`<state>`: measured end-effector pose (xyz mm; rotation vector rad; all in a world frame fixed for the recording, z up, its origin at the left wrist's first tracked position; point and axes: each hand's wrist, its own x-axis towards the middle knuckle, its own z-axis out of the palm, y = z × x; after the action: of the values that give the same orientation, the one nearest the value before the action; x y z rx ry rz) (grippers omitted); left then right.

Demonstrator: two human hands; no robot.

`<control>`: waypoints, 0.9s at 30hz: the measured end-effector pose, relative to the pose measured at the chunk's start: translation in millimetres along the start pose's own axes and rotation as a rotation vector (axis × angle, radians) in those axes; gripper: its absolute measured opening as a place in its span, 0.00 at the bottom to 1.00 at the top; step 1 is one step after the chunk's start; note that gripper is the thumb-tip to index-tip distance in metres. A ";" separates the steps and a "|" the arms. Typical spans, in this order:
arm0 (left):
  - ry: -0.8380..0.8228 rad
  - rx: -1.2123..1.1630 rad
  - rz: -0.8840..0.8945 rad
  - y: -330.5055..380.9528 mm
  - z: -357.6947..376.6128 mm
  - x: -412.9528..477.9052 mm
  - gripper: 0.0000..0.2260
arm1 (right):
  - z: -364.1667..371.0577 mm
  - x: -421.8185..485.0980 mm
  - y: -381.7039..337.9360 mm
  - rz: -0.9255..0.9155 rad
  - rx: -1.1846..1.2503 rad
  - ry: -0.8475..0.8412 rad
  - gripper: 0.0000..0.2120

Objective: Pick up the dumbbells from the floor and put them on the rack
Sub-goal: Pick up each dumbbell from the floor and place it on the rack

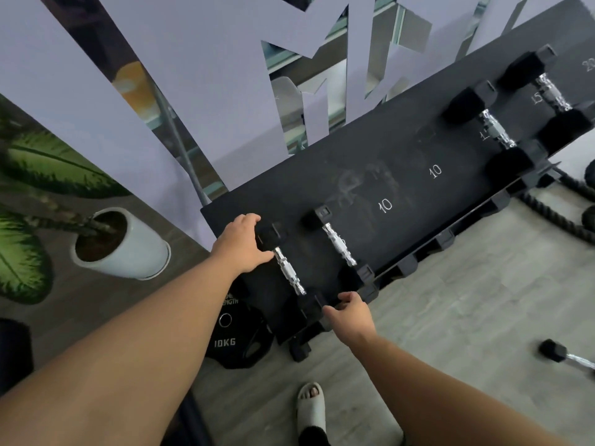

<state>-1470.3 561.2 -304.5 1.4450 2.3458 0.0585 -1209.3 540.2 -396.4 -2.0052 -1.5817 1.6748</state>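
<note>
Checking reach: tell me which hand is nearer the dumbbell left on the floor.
Right. The right hand is at the rack front edge, well left of the floor dumbbell; the left hand is farther left.

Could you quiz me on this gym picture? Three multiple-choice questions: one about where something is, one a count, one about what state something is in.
1. Where is the white plant pot?
A. On the rack
B. On the floor left of the rack
C. Beside the dumbbell on the floor

2. How many dumbbells lie on the rack?
A. Two
B. Four
C. Six

3. What are the hands doing to the leftmost dumbbell?
A. Each hand rests on one end
B. One hand grips its handle
C. Neither touches it

Answers:
1 B: the pot stands on the floor just left of the rack's end.
2 B: two lie at the near end, two at the far end.
3 A: the left hand covers the far head and the right hand meets the near head; the chrome handle is bare.
</note>
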 end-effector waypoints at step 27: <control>-0.068 -0.070 0.122 -32.2 51.0 69.4 0.37 | 98.2 34.8 -22.7 0.406 0.366 0.298 0.37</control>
<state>-1507.8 598.0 -380.0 1.5296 2.1787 0.1218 -1303.3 525.9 -444.5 -2.3306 -0.7467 1.5350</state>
